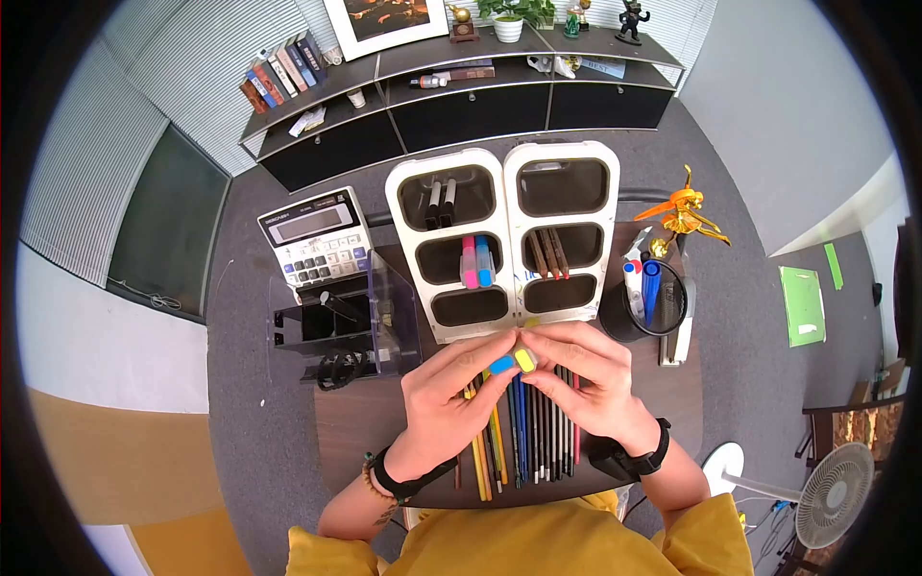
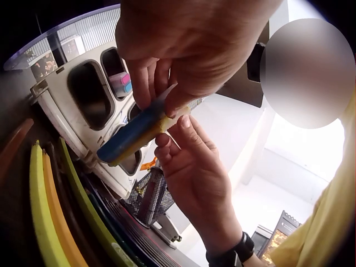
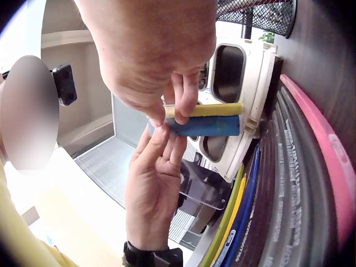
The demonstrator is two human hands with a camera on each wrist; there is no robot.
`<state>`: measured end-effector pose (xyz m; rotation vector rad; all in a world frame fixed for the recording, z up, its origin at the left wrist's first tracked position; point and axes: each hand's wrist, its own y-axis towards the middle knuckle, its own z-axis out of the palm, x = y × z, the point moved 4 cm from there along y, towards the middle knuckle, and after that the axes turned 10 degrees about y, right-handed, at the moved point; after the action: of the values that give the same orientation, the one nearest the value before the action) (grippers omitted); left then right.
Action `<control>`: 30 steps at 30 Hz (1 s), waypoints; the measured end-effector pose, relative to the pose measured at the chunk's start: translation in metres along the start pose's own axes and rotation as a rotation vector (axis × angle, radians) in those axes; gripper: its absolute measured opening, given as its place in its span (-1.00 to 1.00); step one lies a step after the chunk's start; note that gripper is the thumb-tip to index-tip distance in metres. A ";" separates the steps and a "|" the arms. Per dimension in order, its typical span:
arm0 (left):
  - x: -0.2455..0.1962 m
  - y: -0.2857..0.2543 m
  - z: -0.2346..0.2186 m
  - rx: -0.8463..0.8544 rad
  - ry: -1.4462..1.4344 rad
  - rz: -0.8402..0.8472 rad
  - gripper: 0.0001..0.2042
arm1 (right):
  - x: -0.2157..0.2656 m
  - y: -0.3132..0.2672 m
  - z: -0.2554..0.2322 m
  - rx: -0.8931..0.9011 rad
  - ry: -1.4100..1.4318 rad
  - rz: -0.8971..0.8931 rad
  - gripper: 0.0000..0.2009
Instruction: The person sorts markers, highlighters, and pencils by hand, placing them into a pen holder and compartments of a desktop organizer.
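Observation:
A blue marker (image 1: 501,365) and a yellow marker (image 1: 524,360) lie side by side between both hands, above the row of pencils. The left hand (image 1: 449,401) pinches the blue one with its thumb and fingertips; in the left wrist view the blue marker (image 2: 129,135) points down and left. The right hand (image 1: 588,382) pinches the yellow one; in the right wrist view the yellow marker (image 3: 214,109) lies along the blue marker (image 3: 208,125). Pencils (image 1: 523,432) in several colours lie on the table below the hands.
Behind the hands a white six-compartment organizer (image 1: 512,245) holds black markers, pink and blue markers, and brown pencils. A mesh cup (image 1: 626,322) with pens and a golden figurine (image 1: 684,213) stand right; a calculator (image 1: 317,235) and a clear desk holder (image 1: 389,317) stand left.

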<state>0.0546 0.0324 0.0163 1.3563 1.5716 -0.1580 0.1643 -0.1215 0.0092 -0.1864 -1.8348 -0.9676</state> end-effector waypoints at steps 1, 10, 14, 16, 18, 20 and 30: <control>0.000 0.000 0.000 -0.001 0.000 0.000 -0.62 | 0.000 0.000 0.000 -0.005 0.004 0.006 -0.60; 0.002 -0.001 -0.001 -0.019 0.014 0.002 -0.61 | 0.005 0.002 -0.002 0.060 -0.049 -0.003 -0.66; 0.005 -0.001 -0.001 -0.007 -0.052 -0.070 -0.60 | 0.004 0.001 -0.001 0.052 -0.031 0.010 -0.67; 0.006 -0.001 -0.001 -0.009 -0.046 -0.064 -0.61 | 0.005 0.003 -0.002 0.057 -0.053 -0.018 -0.67; 0.007 -0.002 0.000 -0.023 -0.049 -0.028 -0.58 | 0.005 0.003 -0.002 0.059 -0.059 -0.020 -0.66; 0.006 -0.001 0.000 -0.016 -0.030 -0.009 -0.58 | 0.006 0.003 -0.002 0.062 -0.065 -0.022 -0.66; 0.005 -0.003 0.003 0.016 -0.058 -0.045 -0.53 | 0.004 0.002 -0.003 0.013 -0.059 -0.015 -0.65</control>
<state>0.0549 0.0328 0.0102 1.3180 1.5553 -0.2357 0.1653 -0.1230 0.0135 -0.1957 -1.8987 -0.9694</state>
